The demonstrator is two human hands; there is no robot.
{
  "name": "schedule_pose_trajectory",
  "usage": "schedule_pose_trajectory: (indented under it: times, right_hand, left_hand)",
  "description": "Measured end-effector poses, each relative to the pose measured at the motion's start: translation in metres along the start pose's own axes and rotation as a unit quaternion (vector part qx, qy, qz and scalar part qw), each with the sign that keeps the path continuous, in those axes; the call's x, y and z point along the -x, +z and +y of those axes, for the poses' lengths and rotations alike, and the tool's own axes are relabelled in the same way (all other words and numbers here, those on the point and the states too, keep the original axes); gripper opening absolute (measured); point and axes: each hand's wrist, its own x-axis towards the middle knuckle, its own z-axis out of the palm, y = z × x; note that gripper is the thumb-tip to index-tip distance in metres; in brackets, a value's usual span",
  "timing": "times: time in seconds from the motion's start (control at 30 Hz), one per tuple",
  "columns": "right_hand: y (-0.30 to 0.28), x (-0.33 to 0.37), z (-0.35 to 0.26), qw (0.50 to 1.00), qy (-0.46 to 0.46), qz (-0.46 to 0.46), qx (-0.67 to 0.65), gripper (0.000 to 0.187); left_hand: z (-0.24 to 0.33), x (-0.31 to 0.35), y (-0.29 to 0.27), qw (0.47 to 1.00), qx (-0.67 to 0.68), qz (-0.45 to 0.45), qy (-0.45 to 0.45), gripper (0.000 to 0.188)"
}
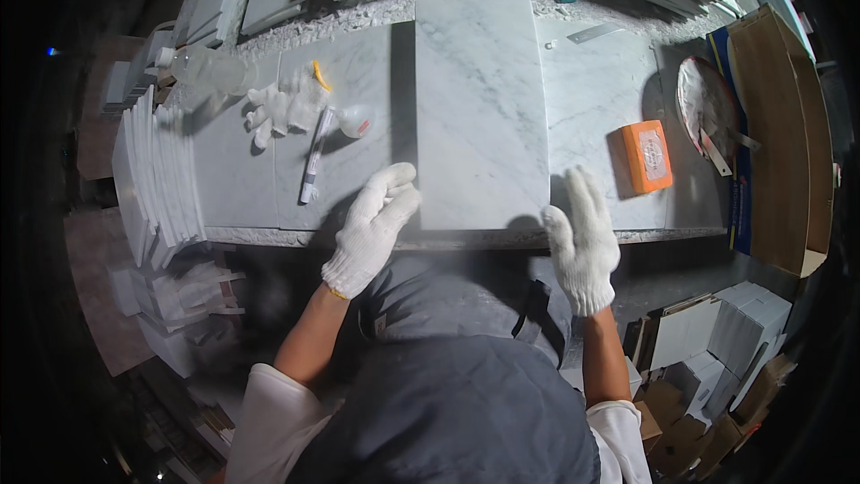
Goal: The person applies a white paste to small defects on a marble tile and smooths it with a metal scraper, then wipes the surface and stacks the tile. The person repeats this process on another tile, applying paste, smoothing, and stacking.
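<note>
An orange rectangular package (647,156) lies on the desk (591,90), right of the white marble slab (479,112). The slab's long axis runs away from the person. The left hand (374,226) touches its near-left corner, grip released; the right hand (582,237) hovers open at its near-right corner.

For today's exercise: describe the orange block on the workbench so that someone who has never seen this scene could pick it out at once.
Start at the marble-topped workbench and find the large white marble tile between the two gloved hands. Move past the right hand toward the bench's right end, just short of the round white-smeared plate. The orange block lies flat there, the only bright orange, brick-shaped thing among grey-white stone.
</note>
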Motion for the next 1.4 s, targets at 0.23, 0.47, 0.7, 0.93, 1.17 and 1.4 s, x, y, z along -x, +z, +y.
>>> schedule_pose_trajectory:
  times: [0.23,0.47,0.7,0.93,1.17,1.4]
  right_hand:
    - [0.023,0.005,-0.009,0.999,-0.028,0.019,-0.03,0.059]
    - [0.013,0.01,-0.024,0.997,-0.034,-0.055,-0.033,0.072]
    - [0.012,0.001,-0.026,0.993,-0.026,-0.063,-0.099,0.063]
    - [-0.003,-0.032,-0.022,0.844,0.207,-0.082,-0.487,0.069]
    - [0.023,-0.079,-0.01,0.929,0.125,-0.104,-0.333,0.036]
    - [-0.003,-0.201,-0.023,0.849,0.206,-0.009,-0.487,0.028]
  left_hand:
    - [-0.009,-0.026,0.012,0.996,-0.091,0.021,-0.006,0.069]
    - [0.008,-0.036,0.011,0.99,-0.14,0.026,0.014,0.057]
    - [0.044,-0.03,0.02,0.984,0.169,-0.055,0.006,0.044]
    - [0.082,-0.021,0.022,0.965,0.258,-0.048,-0.028,0.04]
    - [0.059,-0.045,0.022,0.972,0.207,-0.095,0.061,0.049]
    - [0.034,-0.075,0.038,0.964,-0.021,-0.021,0.266,0.063]
